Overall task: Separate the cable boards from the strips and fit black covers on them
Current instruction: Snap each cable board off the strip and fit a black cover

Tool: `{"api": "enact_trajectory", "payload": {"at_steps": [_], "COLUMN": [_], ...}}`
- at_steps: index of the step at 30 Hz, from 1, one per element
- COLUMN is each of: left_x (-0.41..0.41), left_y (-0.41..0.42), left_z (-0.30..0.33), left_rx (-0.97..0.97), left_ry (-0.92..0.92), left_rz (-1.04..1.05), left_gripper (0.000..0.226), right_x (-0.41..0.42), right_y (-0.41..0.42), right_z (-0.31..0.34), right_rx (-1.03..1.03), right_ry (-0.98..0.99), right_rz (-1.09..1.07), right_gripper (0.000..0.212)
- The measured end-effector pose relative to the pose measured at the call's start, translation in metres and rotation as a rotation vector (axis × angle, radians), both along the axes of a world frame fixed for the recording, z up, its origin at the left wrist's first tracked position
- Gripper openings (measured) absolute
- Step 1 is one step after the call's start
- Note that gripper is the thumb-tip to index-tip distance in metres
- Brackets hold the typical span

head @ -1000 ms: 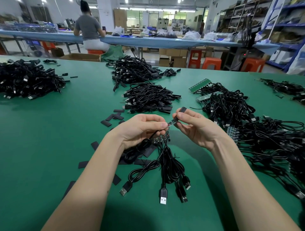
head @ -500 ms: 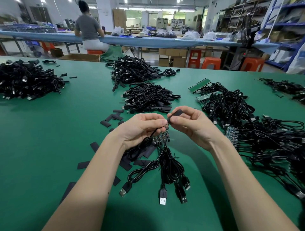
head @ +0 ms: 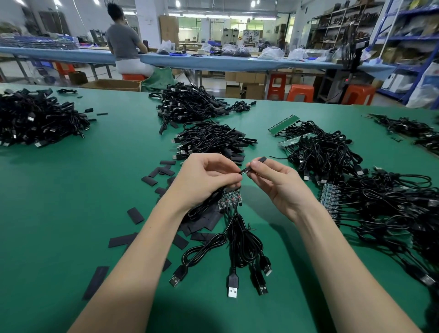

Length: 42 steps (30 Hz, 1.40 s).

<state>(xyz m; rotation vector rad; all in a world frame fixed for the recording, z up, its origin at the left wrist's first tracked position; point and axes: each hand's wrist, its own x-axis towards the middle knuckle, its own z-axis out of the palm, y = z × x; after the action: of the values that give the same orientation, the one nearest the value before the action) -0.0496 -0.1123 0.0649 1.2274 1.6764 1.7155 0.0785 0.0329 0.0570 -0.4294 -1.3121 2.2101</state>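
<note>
Black cover [head: 257, 162] pinched by right hand [head: 276, 183]; left hand [head: 206, 180] pinching cable board [head: 242, 171]. Align mouth squarely, slide without bending.

A workshop hall under bright ceiling lights [head: 177, 3]. A long blue table [head: 213, 62] crosses the back, orange stools [head: 300, 92] beneath, metal shelving [head: 403, 47] at right, a seated person [head: 123, 45].

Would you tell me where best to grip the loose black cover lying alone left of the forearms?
Pinch the black cover across its long edges, coming straight down from above: it lies flat on the green table, apart from other pieces, so both edges are free.
</note>
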Motion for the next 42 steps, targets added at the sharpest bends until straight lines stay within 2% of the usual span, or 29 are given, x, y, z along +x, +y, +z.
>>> {"api": "enact_trajectory", "payload": {"at_steps": [8,14,19,24,30,42], "left_x": [0.004,0.002,0.003,0.002,0.0,0.0], "left_y": [0.0,0.0,-0.001,0.0,0.001,0.001], "left_z": [0.002,0.004,0.003,0.002,-0.001,0.0], "left_rx": [0.017,-0.01,0.04,0.074,0.081,0.031], "left_ry": [0.116,0.237,0.184,0.139,0.129,0.151], "left_rz": [0.021,0.04,0.033,0.012,0.052,0.059], "left_gripper": [0.011,0.01,0.013,0.014,0.015,0.015], "right_x": [-0.001,0.0,0.0,-0.001,-0.001,0.001], "right_y": [0.0,-0.002,-0.003,-0.007,-0.009,-0.013], "right_z": [0.0,-0.001,0.001,-0.001,0.003,0.003], "right_rx": [-0.001,0.014,0.024,0.013,0.127,0.144], "right_ry": [-0.005,-0.017,-0.014,0.002,0.043,0.021], "right_rz": [0.025,0.075,0.101,0.13,0.044,0.034], "right_gripper": [0.008,0.025,0.014,0.012,0.036,0.025]}}
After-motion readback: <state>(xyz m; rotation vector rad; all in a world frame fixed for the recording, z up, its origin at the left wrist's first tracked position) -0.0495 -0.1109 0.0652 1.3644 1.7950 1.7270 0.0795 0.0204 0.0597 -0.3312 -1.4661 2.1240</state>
